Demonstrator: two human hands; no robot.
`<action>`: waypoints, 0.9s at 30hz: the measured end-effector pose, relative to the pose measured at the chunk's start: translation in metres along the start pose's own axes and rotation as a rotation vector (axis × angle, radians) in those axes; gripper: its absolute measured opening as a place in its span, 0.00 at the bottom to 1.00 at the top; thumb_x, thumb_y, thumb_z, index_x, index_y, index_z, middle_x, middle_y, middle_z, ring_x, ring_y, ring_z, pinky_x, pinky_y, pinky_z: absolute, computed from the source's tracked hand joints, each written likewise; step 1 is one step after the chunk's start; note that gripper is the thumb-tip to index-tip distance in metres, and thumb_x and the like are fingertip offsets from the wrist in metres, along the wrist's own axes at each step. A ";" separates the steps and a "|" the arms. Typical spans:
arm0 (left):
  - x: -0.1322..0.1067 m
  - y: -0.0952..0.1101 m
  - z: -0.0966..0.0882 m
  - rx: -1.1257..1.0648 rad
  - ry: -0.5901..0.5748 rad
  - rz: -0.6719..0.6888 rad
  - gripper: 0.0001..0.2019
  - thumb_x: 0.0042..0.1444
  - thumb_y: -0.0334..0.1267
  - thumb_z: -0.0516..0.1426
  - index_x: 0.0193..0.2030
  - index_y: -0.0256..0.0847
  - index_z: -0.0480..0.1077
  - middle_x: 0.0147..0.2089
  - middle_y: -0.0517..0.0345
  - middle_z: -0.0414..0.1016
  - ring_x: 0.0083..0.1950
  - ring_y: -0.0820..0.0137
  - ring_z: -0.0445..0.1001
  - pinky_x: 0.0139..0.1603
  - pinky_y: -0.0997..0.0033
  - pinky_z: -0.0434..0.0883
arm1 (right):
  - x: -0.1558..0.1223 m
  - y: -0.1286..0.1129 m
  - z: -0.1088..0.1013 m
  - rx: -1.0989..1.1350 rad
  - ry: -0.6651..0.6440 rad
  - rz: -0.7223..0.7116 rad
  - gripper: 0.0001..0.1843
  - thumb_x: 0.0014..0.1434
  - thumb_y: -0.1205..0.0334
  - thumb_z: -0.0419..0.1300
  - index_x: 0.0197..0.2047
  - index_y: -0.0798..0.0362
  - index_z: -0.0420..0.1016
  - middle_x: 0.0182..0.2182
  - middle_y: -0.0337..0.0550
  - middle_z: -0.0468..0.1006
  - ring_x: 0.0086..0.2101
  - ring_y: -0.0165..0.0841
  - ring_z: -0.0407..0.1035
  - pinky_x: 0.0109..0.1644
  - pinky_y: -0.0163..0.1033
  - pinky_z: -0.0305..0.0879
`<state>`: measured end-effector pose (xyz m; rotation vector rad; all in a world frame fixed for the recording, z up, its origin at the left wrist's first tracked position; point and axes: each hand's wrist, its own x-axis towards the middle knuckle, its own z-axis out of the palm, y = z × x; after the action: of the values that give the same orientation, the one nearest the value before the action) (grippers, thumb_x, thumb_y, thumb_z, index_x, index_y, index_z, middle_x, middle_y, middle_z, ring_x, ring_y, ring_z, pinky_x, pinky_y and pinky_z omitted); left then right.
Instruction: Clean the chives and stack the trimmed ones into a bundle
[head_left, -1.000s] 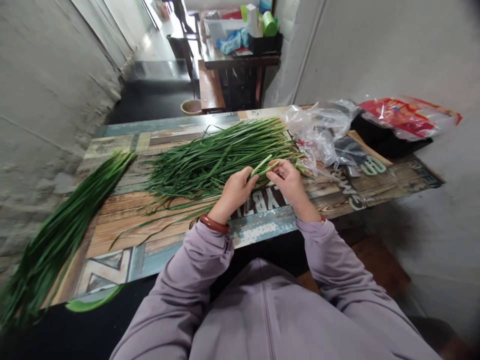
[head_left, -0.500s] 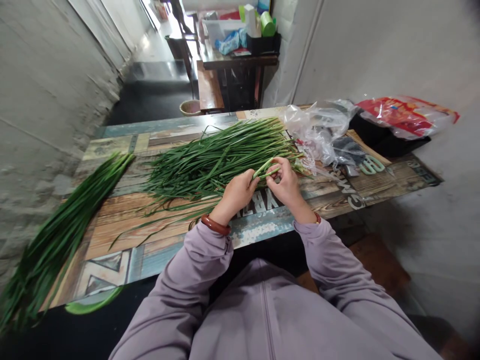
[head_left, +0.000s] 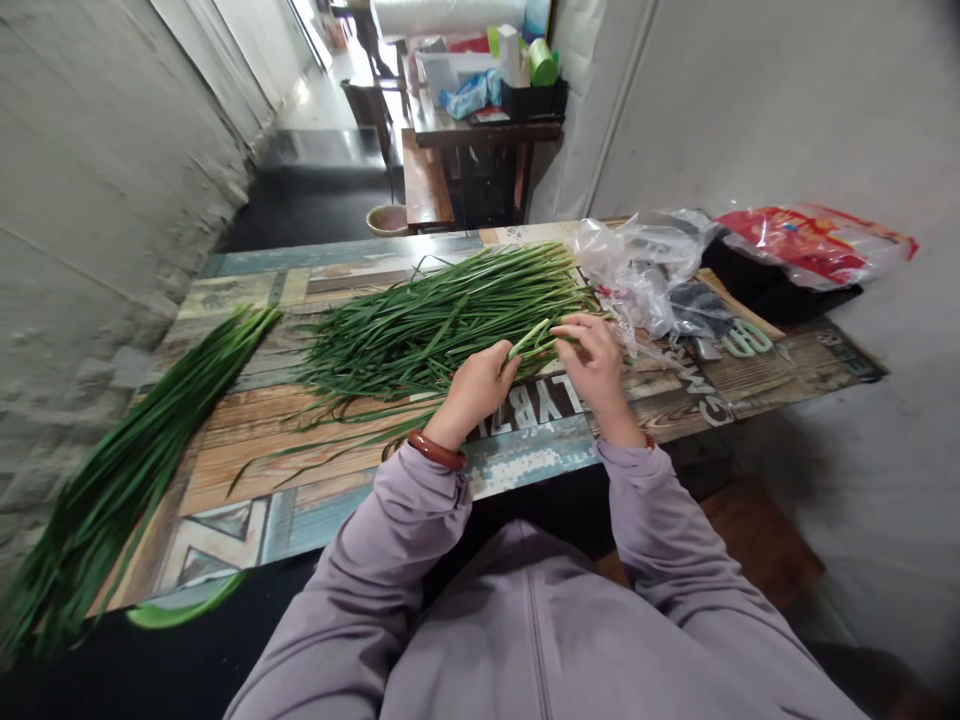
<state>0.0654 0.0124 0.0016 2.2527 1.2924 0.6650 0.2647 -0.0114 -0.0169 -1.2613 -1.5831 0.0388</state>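
A few garlic chive stalks (head_left: 531,336) are pinched in my left hand (head_left: 480,385), their pale ends pointing up to the right and their long leaves trailing left over the table. My right hand (head_left: 592,365) is beside those ends, its fingers bent and apart; nothing can be made out between them. Just beyond both hands lies a big heap of garlic chives (head_left: 435,315), roots toward the right. A separate bundle of chives (head_left: 150,450) rests along the table's left end, leaf tips hanging over the edge.
Clear plastic bags (head_left: 637,265) crowd the table's right rear, with pale green-handled scissors (head_left: 746,338) beside them. A red-printed bag (head_left: 814,245) lies on something black at the far right. The patterned table (head_left: 300,440) stands close to walls on both sides. Another table (head_left: 487,130) is behind.
My right hand has shifted slightly right, off the stalk ends, and its fingers have loosened. The left hand keeps its hold on the garlic chives. The view has shifted a little.
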 end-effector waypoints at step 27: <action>-0.005 0.008 0.001 0.256 -0.007 0.089 0.08 0.68 0.42 0.48 0.39 0.44 0.65 0.35 0.54 0.75 0.37 0.66 0.73 0.33 0.69 0.56 | -0.007 0.015 0.020 0.328 0.004 0.445 0.13 0.64 0.51 0.52 0.34 0.50 0.69 0.26 0.35 0.69 0.29 0.31 0.65 0.37 0.37 0.62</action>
<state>0.0690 0.0043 0.0043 2.5274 1.3469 0.5480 0.2594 0.0010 -0.0393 -1.3208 -1.2043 0.5542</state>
